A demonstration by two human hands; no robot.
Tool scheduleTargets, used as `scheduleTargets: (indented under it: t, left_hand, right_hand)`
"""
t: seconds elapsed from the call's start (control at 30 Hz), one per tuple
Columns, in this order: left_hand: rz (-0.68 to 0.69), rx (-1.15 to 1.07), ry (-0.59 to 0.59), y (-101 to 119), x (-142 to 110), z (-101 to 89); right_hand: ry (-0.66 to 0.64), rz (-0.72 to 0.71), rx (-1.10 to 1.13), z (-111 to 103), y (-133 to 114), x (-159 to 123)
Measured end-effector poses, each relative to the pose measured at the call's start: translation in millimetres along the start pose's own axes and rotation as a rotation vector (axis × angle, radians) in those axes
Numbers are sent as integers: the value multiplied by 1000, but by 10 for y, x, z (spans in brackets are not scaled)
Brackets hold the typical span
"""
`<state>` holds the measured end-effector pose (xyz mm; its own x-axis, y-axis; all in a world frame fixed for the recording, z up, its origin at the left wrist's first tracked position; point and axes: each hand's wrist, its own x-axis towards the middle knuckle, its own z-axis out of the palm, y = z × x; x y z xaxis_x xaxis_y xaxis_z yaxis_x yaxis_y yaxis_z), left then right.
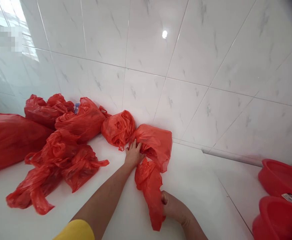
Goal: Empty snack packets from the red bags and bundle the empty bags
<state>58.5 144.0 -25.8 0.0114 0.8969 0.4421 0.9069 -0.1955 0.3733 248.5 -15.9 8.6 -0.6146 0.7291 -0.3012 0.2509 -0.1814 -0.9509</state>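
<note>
My left hand (133,154) reaches forward with its fingers spread, touching the near left side of a filled red plastic bag (158,140) by the wall. My right hand (173,205) is closed on the edge of a loose, crumpled red plastic bag (151,190), which hangs between my two hands and reaches up to the filled one. Whether these two bags are joined I cannot tell. Just left of my left hand's fingers sits a rounded, bundled red bag (118,128). What the bags contain is hidden by the plastic.
Several more red bags (81,121) crowd the left, with a large one (13,140) at the far left edge. Two red plastic basins (278,213) stand at the right. A marble-patterned tiled wall (146,90) rises behind the white surface (198,173).
</note>
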Motion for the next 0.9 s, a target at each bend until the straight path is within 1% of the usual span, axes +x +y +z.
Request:
scheduleTargets:
  t: [0.07, 0.17, 0.2, 0.23, 0.27, 0.3, 0.33, 0.37, 0.43, 0.47, 0.5, 0.53, 0.6, 0.67, 0.7, 0.8, 0.9]
  left_hand:
    - [40, -42, 69, 4, -23, -55]
    - [85, -166, 240, 2, -178, -174]
    - [115, -230, 261, 4, -263, -217]
    - [160, -305, 244, 10, -360, -258]
    - [218, -387, 191, 22, -465, -297]
    - [273, -471, 112, 41, -572, -332]
    - [309, -548, 17, 68, -676, -363]
    - [316, -616, -88, 102, -770, -388]
    - [244, -722, -272, 176, -914, -422]
    - [185, -771, -329, 207, -958, -432]
    - [117, -822, -347, 227, -983, -438]
    - [47, -871, -328, 231, -989, -442]
    - [-73, -941, -216, 187, -959, -445]
    - [-156, -956, -106, 87, -902, -448]
    - [-176, -950, -68, 27, -875, -452]
    - [-186, -928, 4, -119, -830, -480]
    - [-155, -906, 32, -171, -851, -532]
  right_hand:
    - [51, -12, 85, 5, 65, -60]
    - [154, -20, 159, -6, 146, -110]
    - [167, -17, 159, -7, 156, -113]
    - [164, -16, 147, -5, 155, -111]
    - [149, -16, 125, 2, 146, -107]
    - [135, -21, 99, 13, 134, -100]
    - [123, -30, 72, 27, 121, -93]
    - [114, -39, 46, 41, 114, -84]
    - [118, -51, 8, 55, 124, -64]
    - [137, -53, -2, 48, 143, -52]
    - [186, -51, -10, 26, 170, -41]
    - [263, -48, -15, -13, 203, -30]
    - [483, -54, -25, -139, 274, -20]
    - [701, -75, -30, -302, 338, -36]
    - [777, -89, -29, -383, 363, -54]
    - [907, -123, -11, -558, 412, -123]
    - [989, -148, 36, -620, 435, -168]
